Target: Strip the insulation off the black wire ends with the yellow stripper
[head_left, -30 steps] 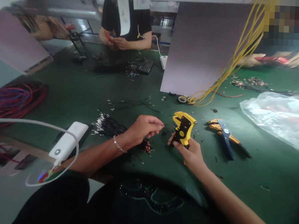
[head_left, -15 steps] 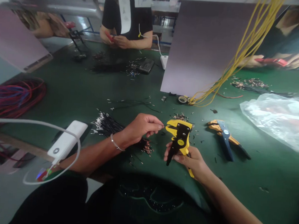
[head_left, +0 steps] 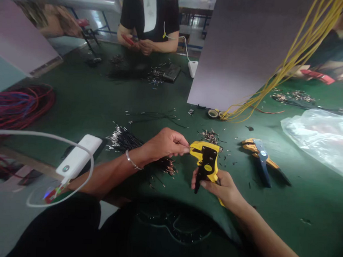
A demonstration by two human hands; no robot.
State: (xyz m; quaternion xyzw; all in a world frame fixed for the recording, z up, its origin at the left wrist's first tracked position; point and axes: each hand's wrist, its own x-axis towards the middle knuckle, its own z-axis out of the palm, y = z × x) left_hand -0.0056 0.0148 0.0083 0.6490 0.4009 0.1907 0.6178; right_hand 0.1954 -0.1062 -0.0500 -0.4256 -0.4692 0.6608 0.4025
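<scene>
My right hand (head_left: pixel 224 187) is wrapped around the handles of a yellow and black wire stripper (head_left: pixel 209 157), whose jaws point left. My left hand (head_left: pixel 170 145) pinches a thin dark wire right at those jaws; most of the wire is hidden by the fingers. The fingertips are touching or almost touching the jaw tips. Beneath and behind my left wrist lies a bundle of short black wires (head_left: pixel 125 139), with silvery ends at the far left and bare copper ends (head_left: pixel 169 166) at the right.
To the right lie a blue and orange wire stripper (head_left: pixel 262 158) and a clear plastic bag (head_left: pixel 320 132). Scraps (head_left: pixel 209 136) lie behind the tool, near tape rolls (head_left: pixel 213 113) and hanging yellow wires (head_left: pixel 278 72). A white power bank (head_left: pixel 78 156) is at left. Co-workers sit opposite.
The stripper's jaws look closer together, and its handles appear squeezed. My left fingertips have come up against the jaw tips. The whole view has shifted slightly.
</scene>
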